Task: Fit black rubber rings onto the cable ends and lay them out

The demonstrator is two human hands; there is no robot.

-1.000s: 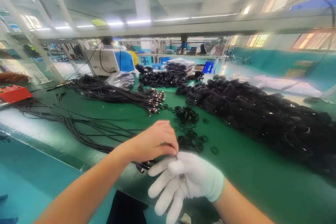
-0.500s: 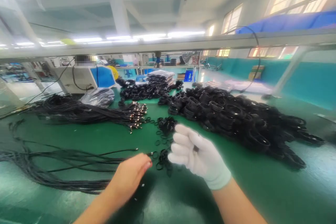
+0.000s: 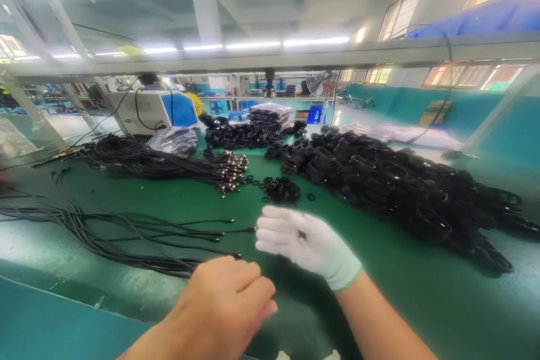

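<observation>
My left hand point(image 3: 228, 301) is bare and hangs in front of the bench's near side, fingers curled inward; whatever they may hold is hidden. Beyond it, my right hand point(image 3: 295, 239) wears a white glove, with its fingers stretched out flat towards the left. A small dark spot shows on the glove, and I cannot tell whether it is a mark or an object. Thin black cables with metal tips point(image 3: 177, 230) lie to the left, one tip ending close to the gloved fingertips. Just behind the glove sits a small heap of black rings point(image 3: 282, 189).
A bundle of black cables with copper-coloured ends point(image 3: 169, 166) lies at the back left. Coiled black cables point(image 3: 379, 180) form a big pile on the right, with more coils point(image 3: 240, 135) behind. A white and blue machine point(image 3: 156, 109) stands beyond on the green bench point(image 3: 422, 292).
My left hand has come nearer and lower. My right hand has straightened its fingers from a looser curl. The view has shifted, showing the bench's front edge at left.
</observation>
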